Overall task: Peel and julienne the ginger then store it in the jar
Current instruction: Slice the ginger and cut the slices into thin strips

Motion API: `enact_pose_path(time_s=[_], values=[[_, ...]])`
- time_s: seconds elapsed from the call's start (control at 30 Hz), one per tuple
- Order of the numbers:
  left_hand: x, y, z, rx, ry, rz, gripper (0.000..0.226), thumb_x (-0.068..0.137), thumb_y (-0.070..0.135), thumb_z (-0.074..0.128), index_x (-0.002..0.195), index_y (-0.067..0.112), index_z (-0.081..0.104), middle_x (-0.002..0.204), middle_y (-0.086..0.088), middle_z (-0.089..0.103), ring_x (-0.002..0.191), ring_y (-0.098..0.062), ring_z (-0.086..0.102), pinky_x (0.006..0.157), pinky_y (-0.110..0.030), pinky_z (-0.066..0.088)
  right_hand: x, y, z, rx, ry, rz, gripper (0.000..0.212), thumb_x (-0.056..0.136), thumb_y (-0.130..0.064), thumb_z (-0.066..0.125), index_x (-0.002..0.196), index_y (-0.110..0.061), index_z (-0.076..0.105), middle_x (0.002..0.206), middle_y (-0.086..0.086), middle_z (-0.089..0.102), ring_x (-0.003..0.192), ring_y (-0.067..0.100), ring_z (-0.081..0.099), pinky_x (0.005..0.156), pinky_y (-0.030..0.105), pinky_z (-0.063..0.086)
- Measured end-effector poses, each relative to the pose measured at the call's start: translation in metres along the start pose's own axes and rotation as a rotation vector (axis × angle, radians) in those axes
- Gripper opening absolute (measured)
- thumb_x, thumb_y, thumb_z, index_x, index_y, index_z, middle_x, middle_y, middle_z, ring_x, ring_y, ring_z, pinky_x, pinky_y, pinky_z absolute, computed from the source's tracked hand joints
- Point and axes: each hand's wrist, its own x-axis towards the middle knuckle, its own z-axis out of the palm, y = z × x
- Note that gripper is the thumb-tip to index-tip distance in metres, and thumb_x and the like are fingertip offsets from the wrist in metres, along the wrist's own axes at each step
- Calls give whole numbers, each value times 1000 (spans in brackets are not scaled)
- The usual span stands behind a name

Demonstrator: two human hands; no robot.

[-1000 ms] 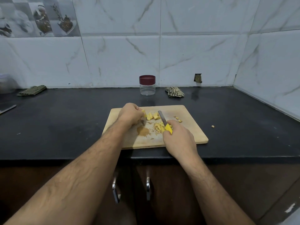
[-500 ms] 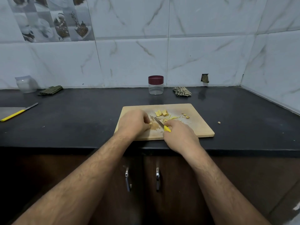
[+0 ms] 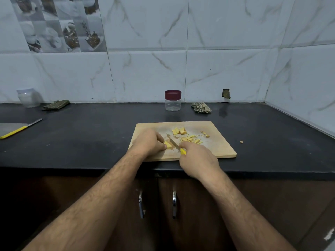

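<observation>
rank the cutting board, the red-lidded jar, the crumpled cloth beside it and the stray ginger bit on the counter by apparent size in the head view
1. cutting board
2. red-lidded jar and crumpled cloth: too alike to rank
3. stray ginger bit

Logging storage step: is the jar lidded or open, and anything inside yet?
Lidded and empty. The jar stands upright, its maroon cap on, and its clear body shows nothing inside.

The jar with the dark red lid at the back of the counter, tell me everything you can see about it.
The jar is small, round and clear, plastic or glass by its look, with a dark red lid on top. It looks empty. It stands upright on the black counter close to the tiled wall, behind the cutting board, with a crumpled cloth to its right. Nothing touches it.
</observation>
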Motion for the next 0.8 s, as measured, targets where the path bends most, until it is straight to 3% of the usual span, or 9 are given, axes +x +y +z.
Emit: enact_pose_path(time_s=[0.07, 0.17, 0.33, 0.57, 0.8], values=[[1, 3, 0, -11, -22, -4, 15, 81, 31, 75, 96, 32, 75, 90, 13, 66, 102, -13, 63, 96, -38, 52, -1, 1, 2, -15, 15, -9, 55, 91, -14, 46, 143, -35, 46, 131, -2, 60, 117, 24, 54, 80, 34, 43], [4, 5, -1, -17, -60, 9, 19, 78, 31, 73, 97, 33, 77, 103, 14, 71, 102, -11, 63, 95, -38, 52, -1, 1, 4, -17, 28, -15, 56, 90, -13, 45, 142, -36, 46, 128, -2, 62, 115, 25, 55, 77, 33, 42], [8, 5, -3, -26, -83, 17, 32, 81, 32, 75, 113, 31, 73, 113, 7, 69, 107, -14, 62, 98, -35, 51, 1, -2, 2, -6, 29, -21, 56, 92, -13, 45, 144, -34, 44, 133, -1, 60, 119, 25, 53, 86, 34, 45], [6, 6, 0, -43, -83, 35, 22, 82, 26, 71, 103, 32, 76, 108, 8, 72, 101, -12, 64, 94, -35, 53, 3, -8, 7, 4, 22, -34, 57, 91, -13, 46, 144, -34, 45, 133, -2, 60, 121, 24, 53, 90, 34, 46], [8, 7, 1, -3, -50, 25, 19, 81, 30, 72, 99, 32, 76, 112, 13, 70, 103, -11, 61, 93, -35, 54, 3, -10, 11, -12, 45, -50, 49, 91, -10, 45, 136, -28, 52, 124, 1, 63, 113, 25, 55, 83, 33, 46]])
